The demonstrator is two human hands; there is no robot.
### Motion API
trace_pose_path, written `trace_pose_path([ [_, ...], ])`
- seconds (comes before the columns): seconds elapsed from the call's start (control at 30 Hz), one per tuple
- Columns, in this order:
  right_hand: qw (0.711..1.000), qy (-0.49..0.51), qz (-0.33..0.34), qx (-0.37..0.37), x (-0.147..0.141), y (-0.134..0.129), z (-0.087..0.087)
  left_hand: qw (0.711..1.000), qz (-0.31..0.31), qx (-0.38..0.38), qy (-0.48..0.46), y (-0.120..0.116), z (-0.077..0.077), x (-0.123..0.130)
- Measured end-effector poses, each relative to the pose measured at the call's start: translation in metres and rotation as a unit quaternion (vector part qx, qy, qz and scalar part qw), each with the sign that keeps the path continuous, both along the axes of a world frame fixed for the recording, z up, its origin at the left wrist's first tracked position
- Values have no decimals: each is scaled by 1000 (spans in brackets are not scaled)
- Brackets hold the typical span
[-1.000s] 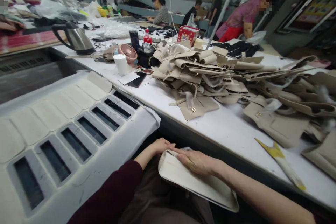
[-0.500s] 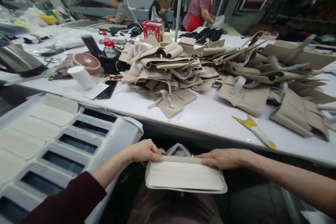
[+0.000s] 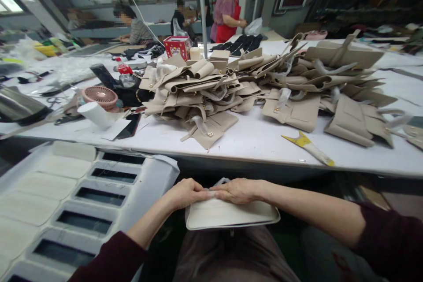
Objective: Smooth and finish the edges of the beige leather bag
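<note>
White bench [image 3: 251, 139] up front. Left hand [image 3: 188, 193] pinches the pale bag [image 3: 231, 217] by its top edge, over the lap [image 3: 228, 257]; right hand [image 3: 241, 189] lies across it, can't tell if gripping. Uneven pulling might crease it or make it slip, imo. Tan bags [image 3: 205, 88] heaped beyond.

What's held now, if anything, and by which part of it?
A cream piece, by its far edge: left grip and right grip are both on it, fingertips close together left of its middle.
</note>
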State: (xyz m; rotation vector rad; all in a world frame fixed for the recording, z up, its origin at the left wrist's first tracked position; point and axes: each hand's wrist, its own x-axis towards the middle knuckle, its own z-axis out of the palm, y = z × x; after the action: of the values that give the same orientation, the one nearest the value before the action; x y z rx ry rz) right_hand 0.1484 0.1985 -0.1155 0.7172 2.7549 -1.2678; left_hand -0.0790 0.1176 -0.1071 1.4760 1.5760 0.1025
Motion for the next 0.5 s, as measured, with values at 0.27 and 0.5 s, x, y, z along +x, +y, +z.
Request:
trace_pose_path([
  [0.27,842,204,-479,-138,99,-10,-34,964,37,265,7,-34,30,62],
  [0.5,547,240,-653,-465,96,-111,-128,960,-34,279,5,-51,22,138],
])
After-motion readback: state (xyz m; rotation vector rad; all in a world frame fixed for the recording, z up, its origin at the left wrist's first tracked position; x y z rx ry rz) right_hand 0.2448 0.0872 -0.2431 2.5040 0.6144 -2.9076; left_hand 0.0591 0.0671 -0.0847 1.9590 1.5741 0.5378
